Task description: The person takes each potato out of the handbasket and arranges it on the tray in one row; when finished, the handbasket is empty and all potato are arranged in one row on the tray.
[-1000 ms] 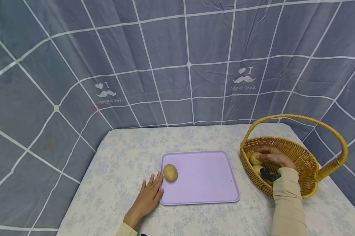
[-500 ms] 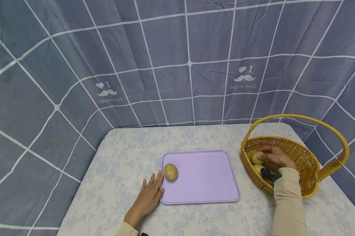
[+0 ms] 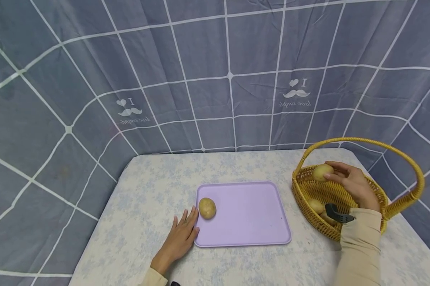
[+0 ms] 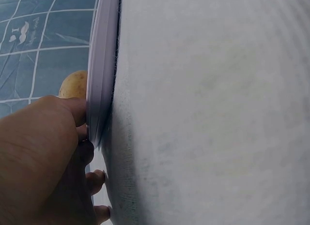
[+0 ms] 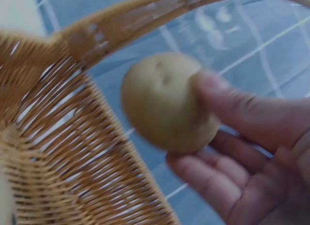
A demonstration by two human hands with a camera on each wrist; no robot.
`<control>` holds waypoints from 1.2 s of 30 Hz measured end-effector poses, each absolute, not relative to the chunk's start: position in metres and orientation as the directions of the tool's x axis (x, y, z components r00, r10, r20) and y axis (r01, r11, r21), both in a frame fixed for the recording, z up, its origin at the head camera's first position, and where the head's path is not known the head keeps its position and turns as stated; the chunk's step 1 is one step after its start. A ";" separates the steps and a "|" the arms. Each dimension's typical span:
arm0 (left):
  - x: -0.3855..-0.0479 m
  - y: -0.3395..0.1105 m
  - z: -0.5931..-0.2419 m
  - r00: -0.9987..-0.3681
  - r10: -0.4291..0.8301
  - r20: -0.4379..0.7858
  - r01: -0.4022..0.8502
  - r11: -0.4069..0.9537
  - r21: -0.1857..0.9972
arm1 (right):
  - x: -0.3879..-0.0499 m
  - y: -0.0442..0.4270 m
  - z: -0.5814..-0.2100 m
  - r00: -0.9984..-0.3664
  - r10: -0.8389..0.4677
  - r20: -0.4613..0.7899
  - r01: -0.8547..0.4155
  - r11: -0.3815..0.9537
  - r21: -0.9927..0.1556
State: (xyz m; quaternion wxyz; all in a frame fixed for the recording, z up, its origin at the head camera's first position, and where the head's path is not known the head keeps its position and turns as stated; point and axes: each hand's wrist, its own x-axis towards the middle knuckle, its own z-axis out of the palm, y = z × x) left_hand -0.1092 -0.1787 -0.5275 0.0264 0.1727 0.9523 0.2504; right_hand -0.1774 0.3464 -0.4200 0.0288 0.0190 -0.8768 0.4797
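Note:
My right hand (image 3: 354,184) pinches a potato (image 3: 322,172) between thumb and fingers, above the far side of the wicker basket (image 3: 301,194). The right wrist view shows this potato (image 5: 167,104) whole, beside the basket's woven wall (image 5: 97,152). Lower in the basket lie more potatoes (image 3: 316,205), partly covered by my wrist and its black strap. On the left, my left hand (image 3: 179,238) lies with straight fingers against the left edge of a lilac tray (image 3: 243,214). One potato (image 3: 207,208) sits on the tray's left side, near those fingertips.
The basket's tall arched handle (image 3: 361,140) rises over my right hand. A pale floral cloth (image 3: 157,186) covers the table. Behind and at both sides hangs a grey-blue checked curtain (image 3: 208,99).
My right hand has lifted a potato from among the others in the basket, moving up and slightly right. My left hand and the tray potato have stayed put.

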 end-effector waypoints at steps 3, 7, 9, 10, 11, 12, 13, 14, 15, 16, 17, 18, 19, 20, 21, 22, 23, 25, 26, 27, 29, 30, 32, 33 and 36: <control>-0.109 -0.180 -0.527 -0.940 0.339 0.038 0.314 0.818 0.482 | -0.171 0.345 -0.414 -0.987 0.019 0.158 -0.141 0.357 -0.924; -0.109 -0.181 -0.528 -0.941 0.336 0.041 0.313 0.818 0.483 | -0.161 0.337 -0.404 -0.973 0.033 0.227 -0.223 0.098 -0.970; -0.109 -0.181 -0.528 -0.941 0.335 0.040 0.311 0.817 0.485 | -0.156 0.331 -0.398 -0.965 0.021 0.263 -0.263 0.005 -0.965; -0.108 -0.181 -0.529 -0.942 0.335 0.037 0.309 0.817 0.487 | -0.154 0.327 -0.396 -0.956 0.003 0.292 -0.292 -0.030 -0.956; -0.108 -0.181 -0.529 -0.942 0.334 0.034 0.307 0.816 0.489 | -0.153 0.322 -0.393 -0.947 -0.018 0.320 -0.319 -0.059 -0.946; -0.108 -0.181 -0.529 -0.942 0.334 0.034 0.307 0.814 0.493 | -0.152 0.317 -0.392 -0.938 -0.039 0.345 -0.340 -0.094 -0.936; -0.108 -0.181 -0.529 -0.942 0.334 0.032 0.306 0.815 0.493 | -0.152 0.311 -0.390 -0.927 -0.060 0.371 -0.363 -0.118 -0.924; -0.108 -0.181 -0.530 -0.942 0.334 0.030 0.305 0.815 0.492 | -0.153 0.305 -0.389 -0.916 -0.081 0.393 -0.380 -0.143 -0.914; -0.108 -0.181 -0.530 -0.942 0.335 0.029 0.305 0.816 0.491 | -0.154 0.299 -0.388 -0.905 -0.104 0.412 -0.393 -0.161 -0.905; -0.108 -0.181 -0.530 -0.942 0.335 0.030 0.305 0.815 0.492 | -0.155 0.292 -0.388 -0.898 -0.124 0.422 -0.399 -0.171 -0.901; -0.108 -0.180 -0.529 -0.942 0.335 0.032 0.307 0.815 0.491 | -0.157 0.284 -0.389 -0.897 -0.135 0.422 -0.396 -0.182 -0.900; -0.108 -0.180 -0.529 -0.941 0.336 0.034 0.309 0.816 0.489 | -0.159 0.276 -0.390 -0.896 -0.147 0.420 -0.392 -0.187 -0.901; -0.108 -0.180 -0.529 -0.941 0.337 0.033 0.310 0.816 0.488 | -0.162 0.268 -0.391 -0.896 -0.158 0.415 -0.388 -0.175 -0.905; -0.108 -0.180 -0.529 -0.941 0.338 0.032 0.310 0.815 0.489 | -0.165 0.259 -0.393 -0.899 -0.169 0.403 -0.380 -0.157 -0.912; -0.108 -0.179 -0.529 -0.941 0.338 0.033 0.310 0.815 0.489 | -0.169 0.250 -0.396 -0.902 -0.184 0.392 -0.371 -0.138 -0.918; -0.108 -0.179 -0.528 -0.941 0.338 0.032 0.310 0.815 0.490 | -0.173 0.241 -0.399 -0.905 -0.196 0.378 -0.365 -0.103 -0.925; -0.108 -0.179 -0.528 -0.940 0.338 0.033 0.310 0.816 0.488 | -0.178 0.231 -0.403 -0.908 -0.212 0.360 -0.352 -0.080 -0.933; -0.109 -0.179 -0.528 -0.940 0.338 0.036 0.312 0.814 0.489 | -0.187 0.211 -0.412 -0.910 -0.254 0.328 -0.327 -0.047 -0.944; -0.109 -0.179 -0.528 -0.940 0.338 0.038 0.313 0.816 0.486 | -0.191 0.201 -0.417 -0.910 -0.275 0.310 -0.311 -0.039 -0.950; -0.109 -0.179 -0.527 -0.940 0.338 0.043 0.315 0.815 0.486 | -0.195 0.191 -0.423 -0.910 -0.298 0.289 -0.293 -0.034 -0.956; -0.109 -0.179 -0.527 -0.939 0.341 0.049 0.321 0.814 0.484 | -0.201 0.173 -0.434 -0.908 -0.340 0.245 -0.252 -0.023 -0.967; -0.109 -0.179 -0.527 -0.938 0.343 0.050 0.323 0.813 0.484 | -0.203 0.165 -0.440 -0.903 -0.364 0.228 -0.237 -0.020 -0.971; -0.109 -0.179 -0.527 -0.937 0.346 0.050 0.325 0.812 0.484 | -0.206 0.150 -0.452 -0.895 -0.406 0.185 -0.202 -0.002 -0.979; -0.109 -0.179 -0.527 -0.937 0.346 0.051 0.326 0.811 0.486 | -0.207 0.143 -0.458 -0.890 -0.425 0.167 -0.188 0.008 -0.982; -0.109 -0.179 -0.528 -0.937 0.345 0.051 0.325 0.810 0.489 | -0.210 0.128 -0.474 -0.870 -0.476 0.130 -0.169 0.040 -0.985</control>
